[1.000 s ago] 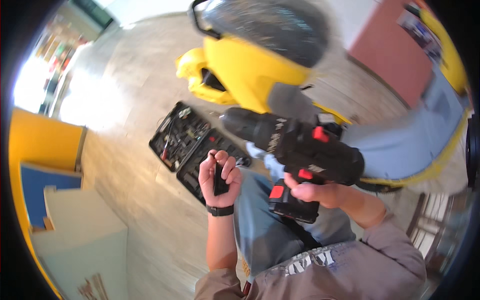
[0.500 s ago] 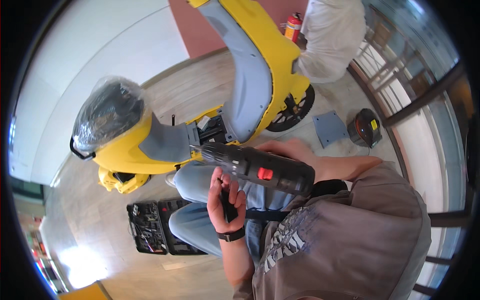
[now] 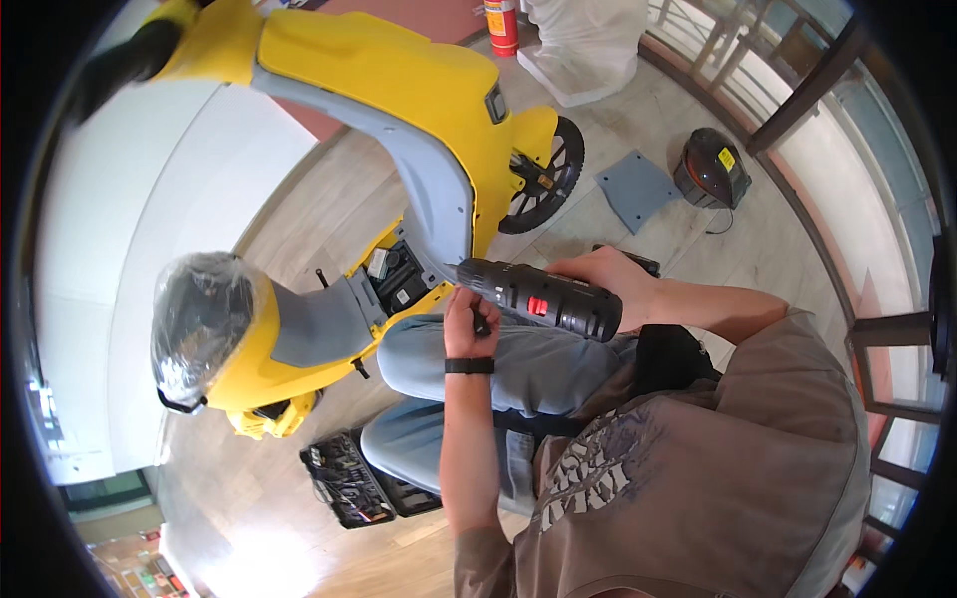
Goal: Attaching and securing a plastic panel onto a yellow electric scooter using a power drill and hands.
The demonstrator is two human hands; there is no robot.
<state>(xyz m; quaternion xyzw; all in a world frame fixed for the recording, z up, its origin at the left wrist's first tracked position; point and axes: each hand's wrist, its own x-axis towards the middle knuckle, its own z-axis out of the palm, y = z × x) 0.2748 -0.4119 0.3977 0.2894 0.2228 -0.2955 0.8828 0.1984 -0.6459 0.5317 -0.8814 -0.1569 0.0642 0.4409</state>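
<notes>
My right hand (image 3: 610,279) grips a black cordless drill (image 3: 543,297) with red buttons. The drill's chuck points at the grey inner panel (image 3: 439,199) of a yellow scooter (image 3: 379,70). My left hand (image 3: 469,321), with a black watch on the wrist, sits just under the chuck and pinches a small dark bit (image 3: 480,323). Both hands hover over my knees in blue jeans, right beside the scooter's open footwell (image 3: 397,279), where dark parts show.
The scooter's seat (image 3: 199,319) is wrapped in clear plastic. An open black tool case (image 3: 349,480) lies on the wooden floor by my leg. A loose grey panel (image 3: 636,189), a black helmet (image 3: 710,167), a red fire extinguisher (image 3: 501,25) and a dark railing (image 3: 797,110) lie beyond.
The view has swung from the tool case toward the scooter's front. The drill has come down from in front of the camera to the grey panel, with my left hand following under the chuck.
</notes>
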